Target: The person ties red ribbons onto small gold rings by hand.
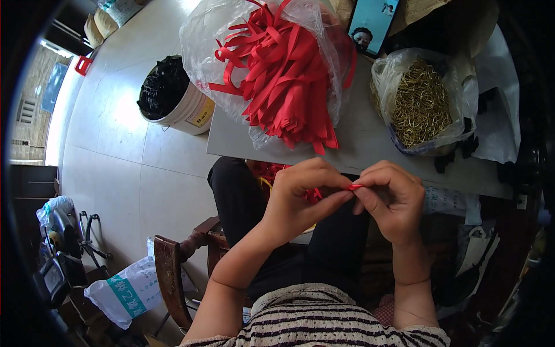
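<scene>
Above my lap, close to the table's front edge, my left hand point(306, 199) and my right hand point(393, 198) meet fingertip to fingertip. Both pinch a small piece of red ribbon point(354, 187), of which only a bit shows between the thumbs and index fingers. Beyond them a heap of red ribbons point(283, 75) spills from a clear plastic bag point(199, 40) on the grey table point(231, 136). Right of it, another plastic bag point(384, 69) stands open, full of thin gold-coloured curved metal pieces point(425, 104).
A phone point(373, 23) with a lit screen rests at the table's back. Left of the table stands a white bucket point(188, 110) with a black liner. More red material point(272, 170) lies below my hands. A wooden chair point(170, 272) and a white sack point(130, 292) are at lower left.
</scene>
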`<state>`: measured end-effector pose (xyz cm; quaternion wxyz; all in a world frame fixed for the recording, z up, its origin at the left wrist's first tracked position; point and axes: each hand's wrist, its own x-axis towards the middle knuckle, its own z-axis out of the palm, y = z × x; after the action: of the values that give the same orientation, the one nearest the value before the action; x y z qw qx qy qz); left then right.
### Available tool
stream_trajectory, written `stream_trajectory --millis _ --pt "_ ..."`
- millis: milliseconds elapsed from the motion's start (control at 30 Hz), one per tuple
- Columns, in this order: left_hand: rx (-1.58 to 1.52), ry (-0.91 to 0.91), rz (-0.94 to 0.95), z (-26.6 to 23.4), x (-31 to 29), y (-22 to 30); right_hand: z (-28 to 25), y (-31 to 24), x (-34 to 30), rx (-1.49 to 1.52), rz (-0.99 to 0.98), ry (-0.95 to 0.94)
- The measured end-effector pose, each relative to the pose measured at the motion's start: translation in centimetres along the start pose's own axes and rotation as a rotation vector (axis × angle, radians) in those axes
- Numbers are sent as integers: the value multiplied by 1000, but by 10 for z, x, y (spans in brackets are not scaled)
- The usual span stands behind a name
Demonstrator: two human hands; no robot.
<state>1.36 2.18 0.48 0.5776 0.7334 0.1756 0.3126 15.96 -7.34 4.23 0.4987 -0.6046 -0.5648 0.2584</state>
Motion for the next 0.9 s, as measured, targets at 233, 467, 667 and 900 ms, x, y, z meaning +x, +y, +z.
stream_trajectory --millis 233,467,667,900 --pt "-870 -209 -445 -1 -8 -2 -15 5 24 46 -341 -194" --pt "-460 473 -219 2 -5 -10 -4 -4 -6 -171 -265 11" --pt "126 -143 52 1 -3 11 -6 -6 9 -132 -125 -17" --pt "-420 99 -63 13 -13 13 -4 -1 0 446 391 14"
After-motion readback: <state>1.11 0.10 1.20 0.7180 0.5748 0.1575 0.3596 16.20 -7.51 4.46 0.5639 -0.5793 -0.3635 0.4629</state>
